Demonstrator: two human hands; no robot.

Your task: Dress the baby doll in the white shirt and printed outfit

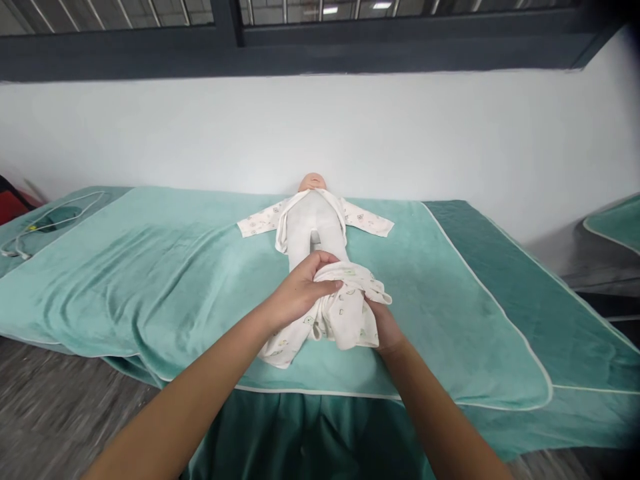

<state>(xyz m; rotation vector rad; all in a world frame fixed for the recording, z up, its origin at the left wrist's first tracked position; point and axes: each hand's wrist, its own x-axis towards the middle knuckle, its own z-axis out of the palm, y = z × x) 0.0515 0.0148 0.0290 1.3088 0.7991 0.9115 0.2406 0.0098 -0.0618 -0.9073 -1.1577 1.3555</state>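
A doll (313,181) lies on its back on a light green blanket (210,247), its head toward the wall. Its body and legs are covered in pale grey cloth (313,213). A white patterned top (263,220) is spread at its shoulders, with both sleeves stretched out sideways. Over the lower legs, bunched white patterned pants (345,307) hang between my hands. My left hand (305,287) pinches their upper edge, thumb on top. My right hand (384,323) grips them from the right, its fingers partly hidden behind the cloth.
Darker green bedding (560,320) extends right, beyond the blanket's edge. A pale cord (50,217) lies on the bed at the far left, near a red and black object (10,200). A white wall (225,133) rises behind the bed, beneath a dark window frame (400,50).
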